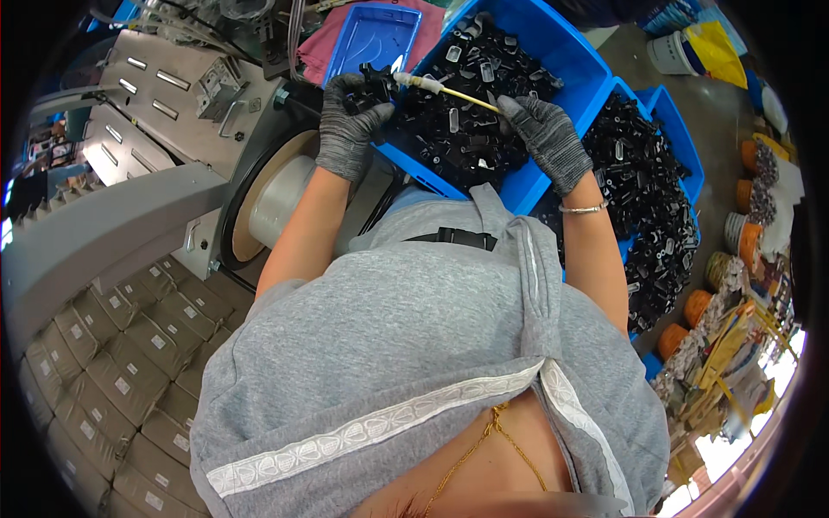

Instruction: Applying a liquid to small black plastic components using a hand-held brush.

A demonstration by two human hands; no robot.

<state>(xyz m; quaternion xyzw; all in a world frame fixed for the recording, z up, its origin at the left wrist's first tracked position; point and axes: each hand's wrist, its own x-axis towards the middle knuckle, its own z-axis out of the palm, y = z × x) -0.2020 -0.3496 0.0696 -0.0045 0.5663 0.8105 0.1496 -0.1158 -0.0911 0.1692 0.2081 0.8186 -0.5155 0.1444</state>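
Note:
My left hand, in a grey knit glove, is closed around a small black plastic part. My right hand, gloved the same way, pinches the end of a thin yellowish stick. White wrapping covers the stick's far end, which meets or nearly meets the black part; I cannot tell whether they touch. Both hands are above the near side of a blue bin, heaped with similar black parts, some with clear windows.
Beyond my left hand lies a shallow blue tray on pink cloth. More black parts fill another blue bin on the right. Metal machinery and a large spool stand left, wrapped packages below them.

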